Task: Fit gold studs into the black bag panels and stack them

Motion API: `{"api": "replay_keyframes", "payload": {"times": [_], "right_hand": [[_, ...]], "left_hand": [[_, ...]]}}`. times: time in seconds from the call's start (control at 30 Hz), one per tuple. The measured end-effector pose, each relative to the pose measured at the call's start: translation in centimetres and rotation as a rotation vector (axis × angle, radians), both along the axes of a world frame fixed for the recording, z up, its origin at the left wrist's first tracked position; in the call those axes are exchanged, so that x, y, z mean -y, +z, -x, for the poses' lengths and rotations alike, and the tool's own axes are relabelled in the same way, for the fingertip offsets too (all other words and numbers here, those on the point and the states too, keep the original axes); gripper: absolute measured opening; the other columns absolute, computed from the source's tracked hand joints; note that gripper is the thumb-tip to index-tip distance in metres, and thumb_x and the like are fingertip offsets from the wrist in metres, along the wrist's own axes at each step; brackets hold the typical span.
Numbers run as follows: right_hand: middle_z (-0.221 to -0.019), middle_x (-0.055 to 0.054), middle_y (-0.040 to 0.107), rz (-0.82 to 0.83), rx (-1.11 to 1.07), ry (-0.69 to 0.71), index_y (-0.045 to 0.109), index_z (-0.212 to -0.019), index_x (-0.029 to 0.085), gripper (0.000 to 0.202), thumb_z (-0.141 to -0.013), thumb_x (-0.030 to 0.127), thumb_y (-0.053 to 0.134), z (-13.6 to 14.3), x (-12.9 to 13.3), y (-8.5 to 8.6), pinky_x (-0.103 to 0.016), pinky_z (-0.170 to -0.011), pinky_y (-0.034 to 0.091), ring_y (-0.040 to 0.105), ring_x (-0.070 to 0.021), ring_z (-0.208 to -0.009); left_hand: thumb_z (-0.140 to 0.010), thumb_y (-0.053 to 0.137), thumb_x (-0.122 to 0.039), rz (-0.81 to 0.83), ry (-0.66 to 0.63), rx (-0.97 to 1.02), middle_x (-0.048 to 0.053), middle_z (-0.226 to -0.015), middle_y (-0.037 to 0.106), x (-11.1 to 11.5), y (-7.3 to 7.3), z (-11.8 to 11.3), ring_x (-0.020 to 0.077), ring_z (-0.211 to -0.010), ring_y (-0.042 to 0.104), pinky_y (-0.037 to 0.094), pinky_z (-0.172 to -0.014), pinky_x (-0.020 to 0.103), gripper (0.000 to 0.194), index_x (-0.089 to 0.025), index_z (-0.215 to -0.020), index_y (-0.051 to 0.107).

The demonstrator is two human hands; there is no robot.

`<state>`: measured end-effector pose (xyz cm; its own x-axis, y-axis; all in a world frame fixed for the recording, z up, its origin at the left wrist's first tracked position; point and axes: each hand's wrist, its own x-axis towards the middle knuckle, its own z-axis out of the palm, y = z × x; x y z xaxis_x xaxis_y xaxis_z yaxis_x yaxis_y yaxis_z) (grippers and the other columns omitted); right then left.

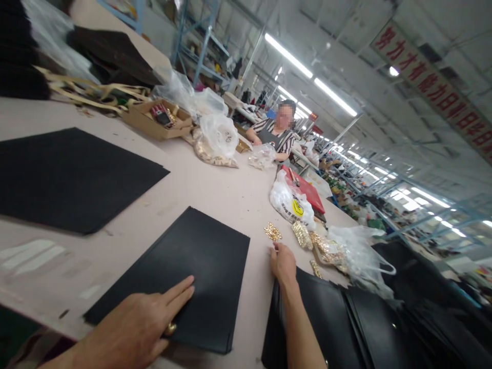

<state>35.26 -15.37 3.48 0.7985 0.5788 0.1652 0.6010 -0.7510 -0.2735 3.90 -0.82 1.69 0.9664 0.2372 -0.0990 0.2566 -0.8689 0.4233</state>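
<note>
Panel [207,246], black and flat, lies on the surface [230,187], the left hand [143,316] resting on it with two fingers stretched out. A gold piece [169,329] shows below those fingers; whether the hand is closed on it, I cannot tell. The right hand [283,262] has its fingers bent together at the near edge of a gold heap [272,230], to the right of the panel; whether it pinches anything, I cannot tell. Right of the heap lie gold packets [302,236], with a white bag [286,200] and a red folder [309,190] behind them. Black pieces [319,312] lie to the right of the panel, and a black sheet [77,179] lies to its left. Across the surface, a co-worker [274,136] has a clear bag [263,156] in front.
</note>
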Motion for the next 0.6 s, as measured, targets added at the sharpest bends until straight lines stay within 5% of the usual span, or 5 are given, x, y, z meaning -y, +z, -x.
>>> {"api": "replay_keyframes", "payload": {"times": [0.13, 0.37, 0.6], "right_hand": [[-0.099, -0.018, 0.075, 0.073, 0.006, -0.079, 0.074, -0.107, 0.013, 0.032, -0.090, 0.026, 0.049, -3.7, -0.6, -0.5, -0.033, -0.081, 0.046, 0.068, -0.0275, -0.094], [-0.094, -0.014, 0.076, 0.168, 0.032, -0.051, 0.076, -0.092, 0.017, 0.027, -0.092, 0.028, 0.051, -5.4, -2.0, -0.9, -0.029, -0.074, 0.043, 0.070, -0.0237, -0.088], [-0.099, -0.013, 0.076, 0.241, 0.048, 0.029, 0.076, -0.094, 0.017, 0.029, -0.095, 0.023, 0.048, -5.5, -1.8, -0.6, -0.028, -0.080, 0.043, 0.069, -0.0221, -0.092]], "left_hand": [[-0.058, 0.046, -0.002, -0.008, -0.010, 0.041, 0.004, -0.155, 0.035, -0.3, -1.6, 0.2, 0.0286, -0.110, 0.068, 0.058, -0.093, 0.041, 0.086, -0.018, -0.143, 0.048], [-0.055, 0.049, -0.005, -0.020, -0.008, 0.158, 0.002, -0.152, 0.039, -0.6, -5.2, 0.9, 0.0264, -0.121, 0.062, 0.053, -0.100, 0.031, 0.090, -0.023, -0.143, 0.049], [-0.056, 0.049, -0.006, -0.066, -0.030, 0.240, 0.002, -0.151, 0.041, -0.9, -6.3, 1.1, 0.0221, -0.123, 0.060, 0.050, -0.102, 0.023, 0.086, -0.021, -0.141, 0.052]]}}
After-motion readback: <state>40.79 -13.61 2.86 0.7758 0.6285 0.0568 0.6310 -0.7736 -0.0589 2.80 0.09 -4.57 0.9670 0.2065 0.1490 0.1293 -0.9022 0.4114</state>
